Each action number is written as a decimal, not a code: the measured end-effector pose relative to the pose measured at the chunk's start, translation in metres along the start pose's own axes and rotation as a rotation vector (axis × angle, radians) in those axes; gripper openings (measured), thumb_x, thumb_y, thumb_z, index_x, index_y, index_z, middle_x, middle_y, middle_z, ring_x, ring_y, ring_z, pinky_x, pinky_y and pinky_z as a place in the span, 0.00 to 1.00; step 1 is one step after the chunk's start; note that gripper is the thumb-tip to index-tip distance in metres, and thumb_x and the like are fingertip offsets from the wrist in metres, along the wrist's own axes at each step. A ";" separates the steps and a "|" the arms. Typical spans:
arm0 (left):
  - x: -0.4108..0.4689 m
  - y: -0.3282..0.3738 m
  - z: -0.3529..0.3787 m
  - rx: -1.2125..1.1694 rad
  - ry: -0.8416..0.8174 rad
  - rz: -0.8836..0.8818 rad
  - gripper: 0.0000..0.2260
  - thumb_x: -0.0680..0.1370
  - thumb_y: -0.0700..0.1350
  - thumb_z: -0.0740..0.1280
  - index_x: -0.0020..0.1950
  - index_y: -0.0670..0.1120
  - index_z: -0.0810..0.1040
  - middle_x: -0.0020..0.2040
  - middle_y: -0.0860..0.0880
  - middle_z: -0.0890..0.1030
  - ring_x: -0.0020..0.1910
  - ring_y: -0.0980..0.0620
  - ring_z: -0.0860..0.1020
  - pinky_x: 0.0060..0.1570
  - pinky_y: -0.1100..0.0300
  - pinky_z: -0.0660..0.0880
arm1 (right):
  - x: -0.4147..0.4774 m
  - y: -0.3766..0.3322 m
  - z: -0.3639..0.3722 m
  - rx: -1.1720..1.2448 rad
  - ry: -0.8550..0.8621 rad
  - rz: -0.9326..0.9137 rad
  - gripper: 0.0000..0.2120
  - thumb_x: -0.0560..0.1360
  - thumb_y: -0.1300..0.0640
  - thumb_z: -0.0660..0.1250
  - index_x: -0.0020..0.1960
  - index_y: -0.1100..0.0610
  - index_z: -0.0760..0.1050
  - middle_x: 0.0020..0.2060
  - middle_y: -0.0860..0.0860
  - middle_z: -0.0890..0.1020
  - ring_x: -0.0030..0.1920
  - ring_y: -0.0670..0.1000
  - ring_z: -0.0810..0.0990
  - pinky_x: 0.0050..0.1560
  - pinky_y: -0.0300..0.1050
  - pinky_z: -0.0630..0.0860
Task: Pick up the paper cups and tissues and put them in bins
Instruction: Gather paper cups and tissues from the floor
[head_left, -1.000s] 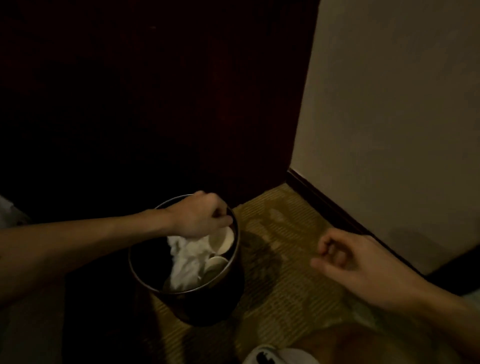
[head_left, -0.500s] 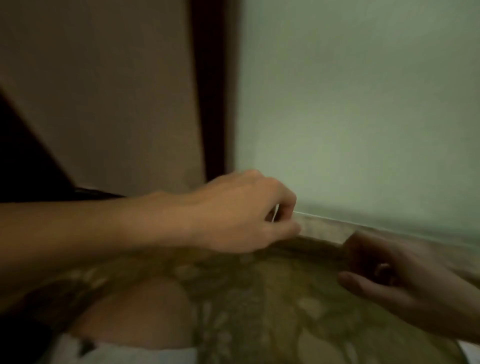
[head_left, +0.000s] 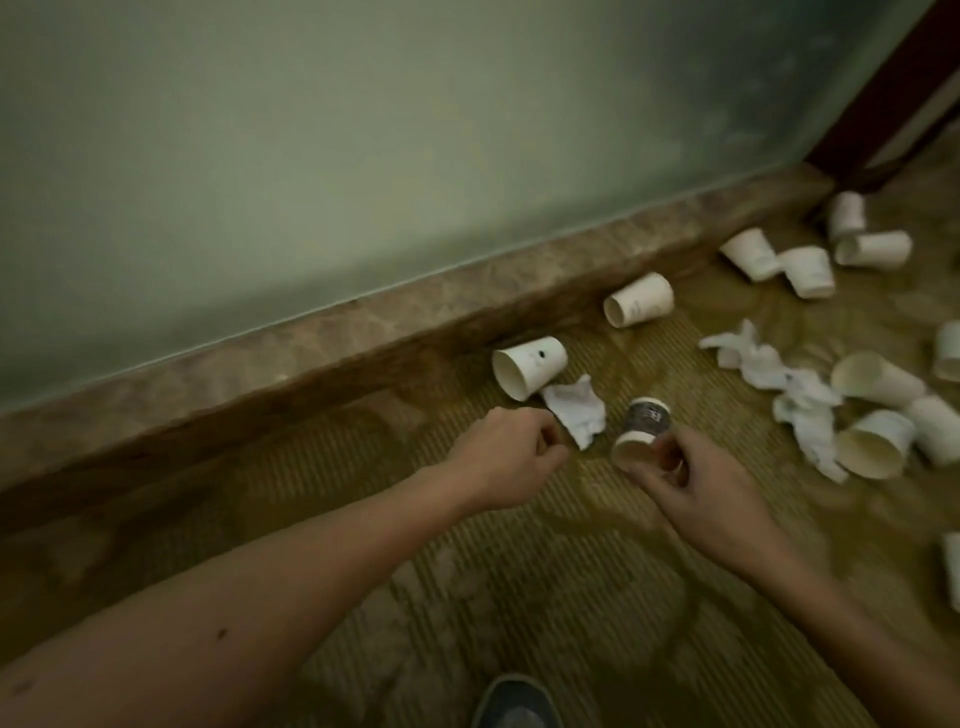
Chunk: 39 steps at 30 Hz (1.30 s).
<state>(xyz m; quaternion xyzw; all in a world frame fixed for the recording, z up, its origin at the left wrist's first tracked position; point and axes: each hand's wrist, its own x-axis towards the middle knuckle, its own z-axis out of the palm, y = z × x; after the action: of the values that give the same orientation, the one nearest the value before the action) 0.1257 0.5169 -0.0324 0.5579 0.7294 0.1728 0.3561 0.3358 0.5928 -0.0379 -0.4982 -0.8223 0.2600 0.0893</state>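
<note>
Several white paper cups lie tipped on the patterned carpet along the wall, among them one (head_left: 527, 371) by the skirting and another (head_left: 638, 306) farther right. A crumpled tissue (head_left: 576, 410) lies just below the nearer cup. My left hand (head_left: 506, 452) hovers with curled fingers at that tissue's left edge, and I see no tissue between the fingers. My right hand (head_left: 685, 478) grips a dark-sleeved paper cup (head_left: 643, 428) near its rim, the opening tilted toward me. The bin is out of view.
More tissues (head_left: 779, 384) and a cluster of cups (head_left: 878, 384) litter the carpet at right, with several cups (head_left: 805, 270) near the corner. A brown skirting board (head_left: 363, 338) runs below the green wall. My shoe (head_left: 514, 701) shows at the bottom edge.
The view swung from the bin, where my left hand was dropping items, to the littered floor by the wall. Both hands came down to the carpet; my right hand took hold of the dark-sleeved cup.
</note>
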 end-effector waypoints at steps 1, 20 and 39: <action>0.013 0.003 0.013 -0.034 -0.010 -0.019 0.10 0.79 0.53 0.64 0.53 0.50 0.81 0.49 0.51 0.83 0.49 0.50 0.80 0.50 0.50 0.78 | 0.004 0.014 0.004 0.001 0.030 0.051 0.10 0.73 0.47 0.71 0.47 0.49 0.72 0.42 0.46 0.77 0.42 0.48 0.76 0.40 0.42 0.69; 0.083 0.009 0.103 -0.542 -0.046 -0.299 0.16 0.81 0.54 0.61 0.68 0.53 0.75 0.59 0.48 0.79 0.58 0.47 0.77 0.61 0.45 0.75 | 0.067 0.092 0.064 0.590 0.035 0.665 0.29 0.69 0.38 0.72 0.62 0.50 0.67 0.57 0.55 0.78 0.54 0.55 0.80 0.55 0.60 0.79; 0.055 -0.053 0.041 -1.273 0.240 -0.595 0.26 0.70 0.53 0.77 0.63 0.44 0.75 0.50 0.42 0.85 0.43 0.45 0.85 0.40 0.51 0.81 | 0.095 -0.025 0.071 0.495 -0.205 0.206 0.28 0.74 0.41 0.69 0.69 0.52 0.67 0.63 0.50 0.75 0.59 0.49 0.76 0.57 0.50 0.76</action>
<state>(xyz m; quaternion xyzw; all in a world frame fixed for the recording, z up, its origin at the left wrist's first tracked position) 0.1116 0.5456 -0.1129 -0.0038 0.6424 0.5208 0.5621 0.2417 0.6421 -0.0958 -0.5132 -0.6836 0.5096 0.0980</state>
